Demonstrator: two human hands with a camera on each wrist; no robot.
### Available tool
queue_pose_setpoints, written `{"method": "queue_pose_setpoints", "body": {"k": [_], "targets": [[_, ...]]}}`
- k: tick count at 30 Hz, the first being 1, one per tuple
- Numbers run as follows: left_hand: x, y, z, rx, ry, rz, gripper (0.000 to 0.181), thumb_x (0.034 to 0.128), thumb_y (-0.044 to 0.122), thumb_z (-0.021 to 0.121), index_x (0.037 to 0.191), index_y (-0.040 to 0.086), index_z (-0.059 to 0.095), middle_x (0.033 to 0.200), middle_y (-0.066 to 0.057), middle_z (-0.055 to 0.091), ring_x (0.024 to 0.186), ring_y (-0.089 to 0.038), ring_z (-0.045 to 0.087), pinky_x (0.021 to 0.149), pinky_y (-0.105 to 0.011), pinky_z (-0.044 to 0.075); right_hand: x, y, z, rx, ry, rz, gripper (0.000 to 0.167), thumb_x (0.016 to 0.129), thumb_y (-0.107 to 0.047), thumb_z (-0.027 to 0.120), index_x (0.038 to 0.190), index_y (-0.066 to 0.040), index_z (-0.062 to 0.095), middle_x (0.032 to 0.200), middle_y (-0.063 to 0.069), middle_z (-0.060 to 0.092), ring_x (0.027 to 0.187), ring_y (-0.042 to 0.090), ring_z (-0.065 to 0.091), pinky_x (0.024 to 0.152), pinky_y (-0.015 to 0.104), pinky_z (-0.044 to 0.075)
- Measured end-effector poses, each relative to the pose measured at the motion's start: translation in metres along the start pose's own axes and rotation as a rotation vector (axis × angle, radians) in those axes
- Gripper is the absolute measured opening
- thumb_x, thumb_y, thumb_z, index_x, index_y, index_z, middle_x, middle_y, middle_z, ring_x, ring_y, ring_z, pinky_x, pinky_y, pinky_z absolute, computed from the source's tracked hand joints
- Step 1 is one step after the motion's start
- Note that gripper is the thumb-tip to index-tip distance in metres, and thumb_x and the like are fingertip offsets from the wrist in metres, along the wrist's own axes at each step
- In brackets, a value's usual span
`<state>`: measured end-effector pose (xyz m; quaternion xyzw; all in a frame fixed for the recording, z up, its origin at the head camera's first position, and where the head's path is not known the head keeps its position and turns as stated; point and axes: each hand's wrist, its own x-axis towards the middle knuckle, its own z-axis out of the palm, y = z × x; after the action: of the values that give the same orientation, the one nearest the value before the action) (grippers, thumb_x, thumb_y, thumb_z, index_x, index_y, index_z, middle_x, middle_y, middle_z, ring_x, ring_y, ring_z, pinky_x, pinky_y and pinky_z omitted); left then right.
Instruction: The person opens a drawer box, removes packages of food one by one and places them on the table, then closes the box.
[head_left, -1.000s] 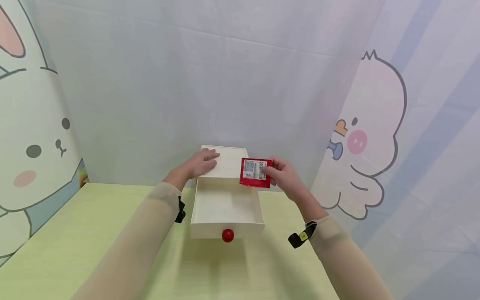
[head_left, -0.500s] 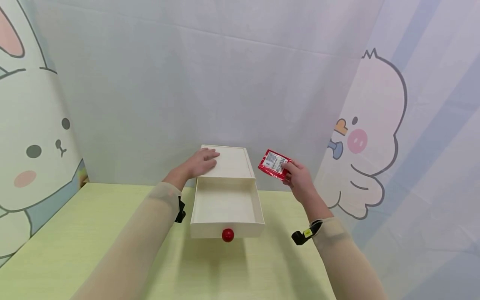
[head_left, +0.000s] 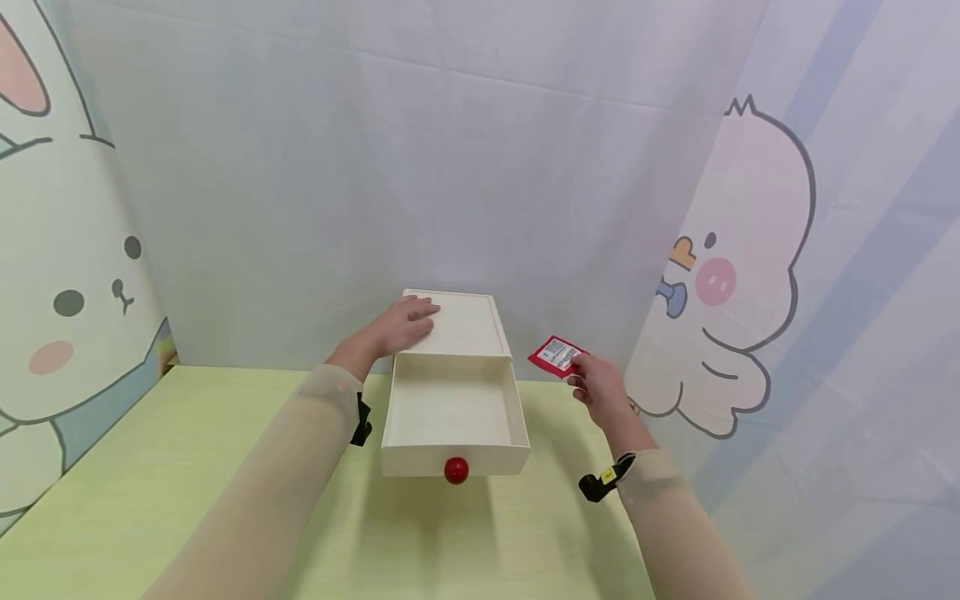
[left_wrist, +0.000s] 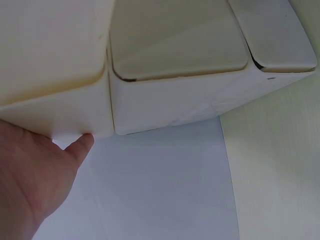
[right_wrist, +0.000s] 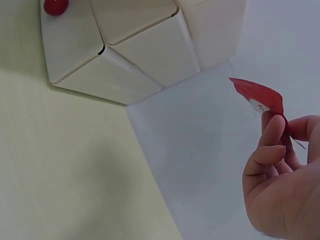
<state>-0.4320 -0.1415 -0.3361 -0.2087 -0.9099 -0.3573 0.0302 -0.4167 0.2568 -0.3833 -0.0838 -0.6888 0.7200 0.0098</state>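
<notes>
A white drawer cabinet (head_left: pixel 472 327) stands against the back wall, its top drawer (head_left: pixel 450 460) pulled out with a bare inside showing and a red round knob (head_left: pixel 456 470) on its front. On the cabinet's top left edge rests my left hand (head_left: pixel 397 327), fingers extended; the left wrist view has its thumb (left_wrist: pixel 82 146) touching the cabinet's side. To the right of the cabinet, in the air, my right hand (head_left: pixel 602 385) pinches a small flat red packet (head_left: pixel 557 356) with a white printed label. The right wrist view shows the packet bent between thumb and fingers.
A pale yellow-green table (head_left: pixel 217 467) lies under the cabinet. Behind hangs a plain grey-white curtain (head_left: pixel 420 167). Cartoon rabbit (head_left: pixel 67 250) and chick (head_left: pixel 750 275) prints cover the side walls. In the right wrist view, a second red knob (right_wrist: pixel 55 6) shows lower on the cabinet.
My right hand has carried the red packet right, from over the cabinet's right edge to beside it, then slightly down. The packet now lies flatter. My left hand and the drawer have not moved.
</notes>
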Motion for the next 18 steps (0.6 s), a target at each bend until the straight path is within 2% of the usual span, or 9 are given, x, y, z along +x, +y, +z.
{"method": "queue_pose_setpoints", "body": {"k": [2, 10, 13, 18], "targets": [[0.0, -0.001, 0.0, -0.002, 0.0, -0.001, 0.059, 0.1126, 0.029, 0.038, 0.166, 0.006, 0.047, 0.181, -0.017, 0.03, 0.172, -0.04, 0.007, 0.139, -0.063, 0.008, 0.004, 0.009, 0.001, -0.001, 0.005, 0.021, 0.036, 0.11, -0.022, 0.057, 0.138, 0.001, 0.058, 0.086, -0.005, 0.073, 0.066, 0.004, 0.064, 0.056, 0.018, 0.049], [0.001, -0.002, 0.0, -0.013, 0.007, -0.013, 0.059, 0.1127, 0.03, 0.039, 0.166, 0.007, 0.048, 0.181, -0.016, 0.029, 0.173, -0.039, 0.007, 0.138, -0.064, 0.007, 0.012, 0.044, 0.011, 0.001, -0.026, 0.062, 0.046, 0.113, -0.02, 0.055, 0.15, 0.006, 0.055, 0.098, 0.001, 0.075, 0.075, 0.008, 0.072, 0.066, 0.018, 0.059], [0.0, -0.001, 0.001, -0.025, 0.008, -0.016, 0.058, 0.1124, 0.03, 0.04, 0.166, 0.008, 0.049, 0.182, -0.015, 0.03, 0.173, -0.039, 0.006, 0.138, -0.064, 0.007, 0.015, 0.058, 0.014, 0.034, -0.019, 0.079, 0.044, 0.113, -0.018, 0.054, 0.147, 0.009, 0.056, 0.095, 0.003, 0.075, 0.074, 0.008, 0.072, 0.068, 0.018, 0.061], [-0.001, -0.001, 0.001, -0.039, 0.007, -0.017, 0.058, 0.1125, 0.029, 0.041, 0.166, 0.008, 0.049, 0.182, -0.014, 0.03, 0.173, -0.037, 0.006, 0.139, -0.064, 0.007, 0.022, 0.082, 0.018, 0.03, 0.0, 0.101, 0.042, 0.112, -0.02, 0.057, 0.142, 0.01, 0.06, 0.09, 0.001, 0.074, 0.072, 0.007, 0.07, 0.066, 0.018, 0.06]]}}
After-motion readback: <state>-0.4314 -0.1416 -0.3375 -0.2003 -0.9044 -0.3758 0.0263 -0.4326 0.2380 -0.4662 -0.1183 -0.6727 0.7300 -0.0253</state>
